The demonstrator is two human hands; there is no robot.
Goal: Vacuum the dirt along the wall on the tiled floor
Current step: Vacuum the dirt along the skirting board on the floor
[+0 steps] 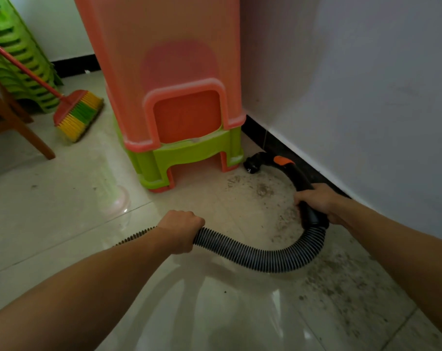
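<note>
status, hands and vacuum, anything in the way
Left hand grips ribbed hose, right hand grips vacuum handle. Nozzle low by the baseboard, dirt strewn along the wall. Stacked stools close beside nozzle.

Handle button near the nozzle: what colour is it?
The button is orange, on the black handle; head view shows it best.

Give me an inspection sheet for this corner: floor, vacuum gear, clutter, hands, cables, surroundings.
Surface: glossy tiled floor; dirt scattered along the wall side.
Job's things: vacuum nozzle low by the skirting; ribbed hose loops behind it.
Clutter: stacked stools in the corner; broom at left, head on the floor.
Hands: left hand grips the hose; right hand grips the black handle.
Cables: nothing seen.
Surroundings: white wall; green plastic stack and wooden leg far left.
</note>
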